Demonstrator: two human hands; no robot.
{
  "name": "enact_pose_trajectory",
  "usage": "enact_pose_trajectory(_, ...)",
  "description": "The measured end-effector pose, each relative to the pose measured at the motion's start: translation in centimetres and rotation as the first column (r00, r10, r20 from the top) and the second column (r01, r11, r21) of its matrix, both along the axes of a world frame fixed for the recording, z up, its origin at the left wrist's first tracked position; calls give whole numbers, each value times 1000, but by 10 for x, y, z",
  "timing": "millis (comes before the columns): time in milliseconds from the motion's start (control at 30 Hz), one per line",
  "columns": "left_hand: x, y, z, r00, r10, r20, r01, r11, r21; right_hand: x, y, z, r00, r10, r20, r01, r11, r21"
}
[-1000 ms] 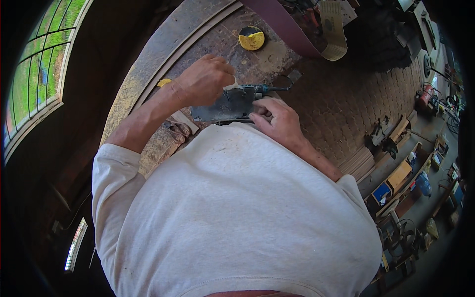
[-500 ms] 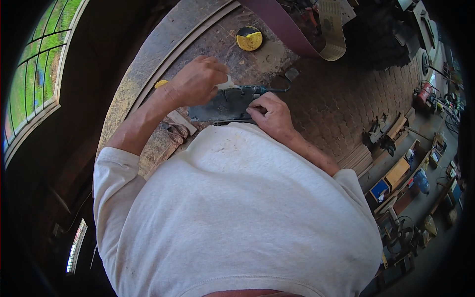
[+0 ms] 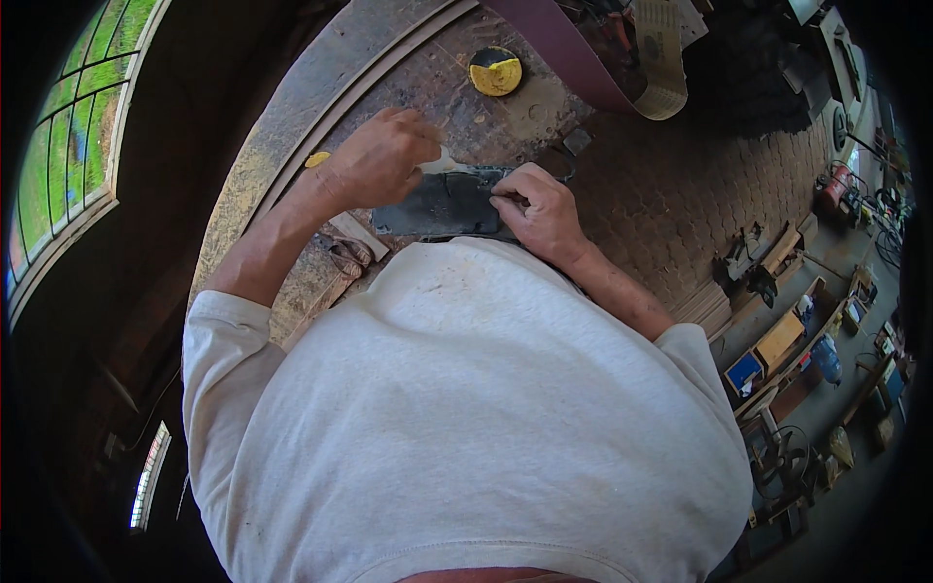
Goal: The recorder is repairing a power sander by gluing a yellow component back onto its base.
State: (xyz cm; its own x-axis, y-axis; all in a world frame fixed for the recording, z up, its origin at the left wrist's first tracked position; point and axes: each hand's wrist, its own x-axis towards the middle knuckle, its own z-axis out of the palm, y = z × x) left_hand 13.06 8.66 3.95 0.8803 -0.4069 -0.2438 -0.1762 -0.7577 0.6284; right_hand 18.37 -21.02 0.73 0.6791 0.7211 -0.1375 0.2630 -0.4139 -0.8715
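A dark, flat, rectangular plate-like piece (image 3: 435, 206) lies on the workbench just in front of my shirt, its face scuffed. My left hand (image 3: 389, 155) is above its far left side, fingers curled closed. Beside those fingers a whitish, translucent thing (image 3: 447, 165) shows at the plate's far edge; I cannot tell whether they grip it. At the plate's right end my right hand (image 3: 540, 212) has thumb and forefinger pinched together. Whatever is between them is too small to make out.
On the worn workbench (image 3: 413, 87) are a round black-and-yellow tin (image 3: 496, 72), a yellow disc (image 3: 318, 159) and a wood strip (image 3: 360, 233). A purple sanding belt (image 3: 564, 53) hangs over its far right. Brick paving (image 3: 671, 194) and wooden trays (image 3: 777, 340) lie to the right.
My right hand has shifted slightly away from my body along the plate's right end, still pinching. My left hand has barely moved.
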Motion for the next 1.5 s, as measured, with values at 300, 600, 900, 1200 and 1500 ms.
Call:
enact_pose_trajectory(300,9,-7,2,999,-35,28,34,999,21,-7,-4,-10,968,69,242,-77,997,24)
enact_pose_trajectory(600,16,0,9,992,-116,-45,119,991,68,-8,-4,-12,967,49,249,-67,996,61)
enact_pose_trajectory(900,-31,0,-38,802,543,-249,-598,723,-346,18,10,-32,972,-38,-234,2,988,-153)
enact_pose_trajectory(1200,-98,-25,-53,443,817,-369,-824,209,-526,59,48,-63,768,242,-593,-326,945,-37)
enact_pose_trajectory(1500,-148,-25,-46,269,876,-401,-797,-32,-603,55,72,-40,836,373,-402,-506,807,-303)
